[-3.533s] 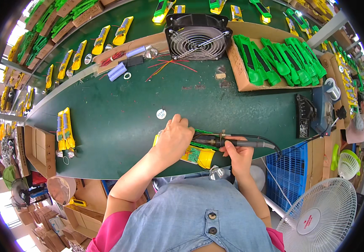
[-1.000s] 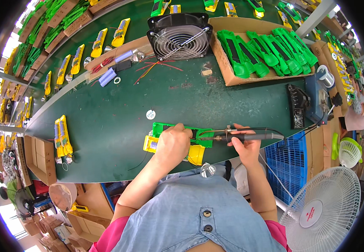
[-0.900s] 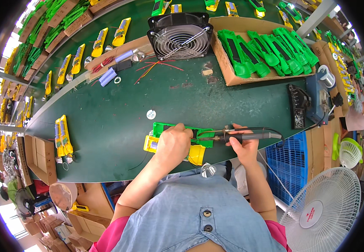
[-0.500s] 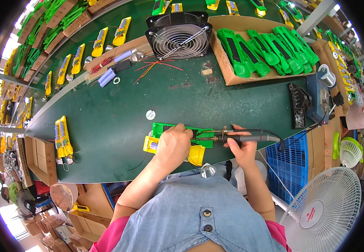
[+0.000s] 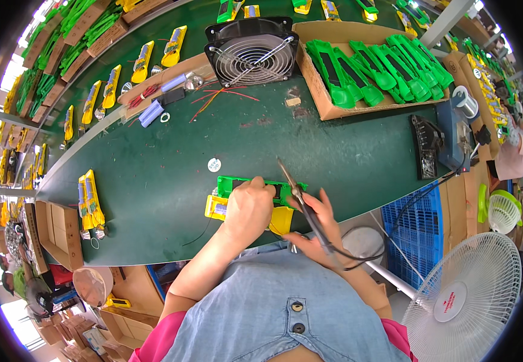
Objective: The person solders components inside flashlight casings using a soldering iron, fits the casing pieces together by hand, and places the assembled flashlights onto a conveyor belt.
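Note:
My left hand (image 5: 249, 207) is closed on a long green plastic shell (image 5: 228, 183), its fingertips hidden inside the shell. Below and partly under this hand lies a yellow flashlight shell (image 5: 280, 222) with a lilac cell (image 5: 220, 209) at its left end. A thin dark wire (image 5: 198, 236) trails from the yellow shell. In my right hand (image 5: 323, 224) a soldering iron (image 5: 306, 208) is gripped, slanting with its tip up and away beyond the green shell. The right fingers are at the right end of the yellow shell, slightly blurred.
A black fan (image 5: 252, 57) stands at the back, beside a cardboard box (image 5: 333, 114) of green shells. At right sit a blue-grey soldering station (image 5: 451, 136) and a black iron stand (image 5: 425, 145). Two yellow flashlight shells (image 5: 94, 205) lie at left. A white fan (image 5: 454, 301) stands lower right.
My right hand has come left and nearer to me. The soldering iron's tip has swung up and away from the green shell. My left hand stays put.

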`<state>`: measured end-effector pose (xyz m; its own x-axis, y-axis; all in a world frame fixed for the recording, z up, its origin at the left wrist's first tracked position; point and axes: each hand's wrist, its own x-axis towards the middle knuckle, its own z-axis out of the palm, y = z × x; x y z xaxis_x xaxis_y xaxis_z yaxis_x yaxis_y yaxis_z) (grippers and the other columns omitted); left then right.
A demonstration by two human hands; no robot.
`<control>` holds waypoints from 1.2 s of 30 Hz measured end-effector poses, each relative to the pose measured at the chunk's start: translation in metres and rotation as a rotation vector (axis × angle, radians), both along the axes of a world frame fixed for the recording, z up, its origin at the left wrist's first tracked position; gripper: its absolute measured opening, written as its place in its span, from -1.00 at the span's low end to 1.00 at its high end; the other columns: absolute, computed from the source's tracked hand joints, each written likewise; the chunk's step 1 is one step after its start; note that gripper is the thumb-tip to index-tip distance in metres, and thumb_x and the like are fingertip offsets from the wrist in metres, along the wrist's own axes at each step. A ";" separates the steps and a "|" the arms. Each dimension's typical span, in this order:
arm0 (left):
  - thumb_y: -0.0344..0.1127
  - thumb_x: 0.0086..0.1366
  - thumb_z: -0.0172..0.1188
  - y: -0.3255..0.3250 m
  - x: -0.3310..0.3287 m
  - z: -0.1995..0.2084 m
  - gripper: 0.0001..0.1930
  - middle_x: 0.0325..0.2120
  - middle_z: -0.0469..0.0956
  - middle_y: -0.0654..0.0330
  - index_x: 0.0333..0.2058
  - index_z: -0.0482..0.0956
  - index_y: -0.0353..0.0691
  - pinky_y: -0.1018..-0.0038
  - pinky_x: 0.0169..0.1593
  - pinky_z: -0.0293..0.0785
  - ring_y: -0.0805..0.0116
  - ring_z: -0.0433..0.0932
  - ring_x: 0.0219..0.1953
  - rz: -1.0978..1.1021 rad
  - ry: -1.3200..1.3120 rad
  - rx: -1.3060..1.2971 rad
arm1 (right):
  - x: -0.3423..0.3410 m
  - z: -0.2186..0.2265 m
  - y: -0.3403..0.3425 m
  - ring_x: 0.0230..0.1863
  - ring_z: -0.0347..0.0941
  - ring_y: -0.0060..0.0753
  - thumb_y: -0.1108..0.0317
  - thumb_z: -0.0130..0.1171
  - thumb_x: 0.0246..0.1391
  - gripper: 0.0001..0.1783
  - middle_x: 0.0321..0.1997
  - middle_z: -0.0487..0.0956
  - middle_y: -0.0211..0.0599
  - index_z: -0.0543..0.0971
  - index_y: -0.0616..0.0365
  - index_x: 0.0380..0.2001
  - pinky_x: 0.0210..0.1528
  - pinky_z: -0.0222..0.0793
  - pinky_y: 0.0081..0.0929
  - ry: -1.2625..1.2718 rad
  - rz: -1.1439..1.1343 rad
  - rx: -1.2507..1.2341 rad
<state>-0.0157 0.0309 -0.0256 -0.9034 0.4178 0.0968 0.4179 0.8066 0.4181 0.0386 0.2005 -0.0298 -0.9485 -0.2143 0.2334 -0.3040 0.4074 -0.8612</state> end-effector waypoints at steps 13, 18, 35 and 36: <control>-0.42 -0.12 0.28 -0.023 0.014 0.027 -0.83 -0.43 0.50 0.14 -0.48 0.54 -0.27 0.30 -0.25 0.36 0.16 0.46 -0.37 0.108 0.070 0.298 | -0.013 -0.004 0.000 -0.09 0.42 -0.15 0.40 0.36 -0.34 -0.12 -0.07 0.45 -0.18 0.12 0.17 0.10 0.30 -0.33 0.10 0.023 0.064 0.163; -0.48 -0.13 0.29 -0.017 0.026 -0.006 -0.84 -0.50 0.52 0.24 -0.49 0.53 -0.20 0.40 -0.35 0.38 0.25 0.46 -0.45 0.195 0.121 0.484 | -0.038 0.000 0.011 0.04 0.38 -0.21 0.42 0.36 -0.36 -0.12 0.05 0.43 -0.26 0.11 0.15 0.07 0.32 -0.28 0.02 0.011 0.097 0.252; -0.58 -0.16 0.23 -0.017 0.016 -0.001 -0.89 -0.35 0.41 0.13 -0.58 0.50 -0.30 0.41 -0.29 0.43 0.20 0.44 -0.30 0.125 -0.055 0.507 | 0.019 -0.018 0.022 -0.49 0.55 -0.47 0.42 0.11 -0.04 -0.78 -0.54 0.59 -0.32 0.40 0.20 -0.27 0.29 -0.25 0.06 0.207 -0.210 -0.197; -0.57 -0.16 0.23 -0.015 0.014 0.001 -0.89 -0.35 0.41 0.13 -0.59 0.49 -0.30 0.41 -0.29 0.43 0.20 0.44 -0.30 0.121 -0.055 0.463 | 0.024 -0.026 0.018 -0.49 0.56 -0.42 0.46 0.08 -0.03 -0.80 -0.53 0.57 -0.27 0.40 0.21 -0.28 0.30 -0.23 0.03 0.146 -0.279 -0.351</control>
